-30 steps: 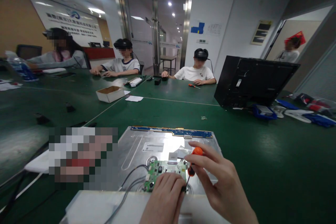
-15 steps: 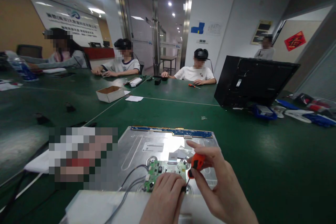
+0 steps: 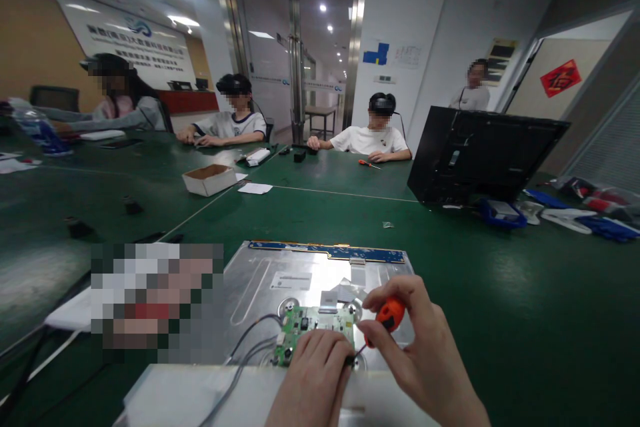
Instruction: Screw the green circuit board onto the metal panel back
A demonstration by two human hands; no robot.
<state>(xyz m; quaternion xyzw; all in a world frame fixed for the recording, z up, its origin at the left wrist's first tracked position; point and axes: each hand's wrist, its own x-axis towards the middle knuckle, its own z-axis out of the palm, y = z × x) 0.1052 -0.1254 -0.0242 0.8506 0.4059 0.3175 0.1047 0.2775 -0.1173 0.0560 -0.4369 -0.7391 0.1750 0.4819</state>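
My right hand (image 3: pixel 420 340) pinches an orange and black screwdriver (image 3: pixel 391 313) between thumb and fingers. Its thin shaft slants down and left to the lower right corner of a green circuit board (image 3: pixel 315 319). Over that board's lower right part lies my left hand (image 3: pixel 320 367), its fingers together and curled at the screwdriver's tip; what they hold there is hidden. Beneath the board is a silvery metal panel (image 3: pixel 255 280) with a blue strip board (image 3: pixel 325 252) along its far edge. Grey cables (image 3: pixel 245 360) run from the board's left side.
A white sheet-like piece (image 3: pixel 200 393) covers the near end. Farther off stand an open carton (image 3: pixel 210 180) and a black monitor-like casing (image 3: pixel 490 153). Another screwdriver (image 3: pixel 369 164) lies by a seated person (image 3: pixel 373 137). Blue-and-white items (image 3: pixel 505 212) lie at right.
The screwdriver handle has tipped right and lower, with my right hand's fingers shifting around it. My left hand stays put. A person in the background has walked left behind the black casing.
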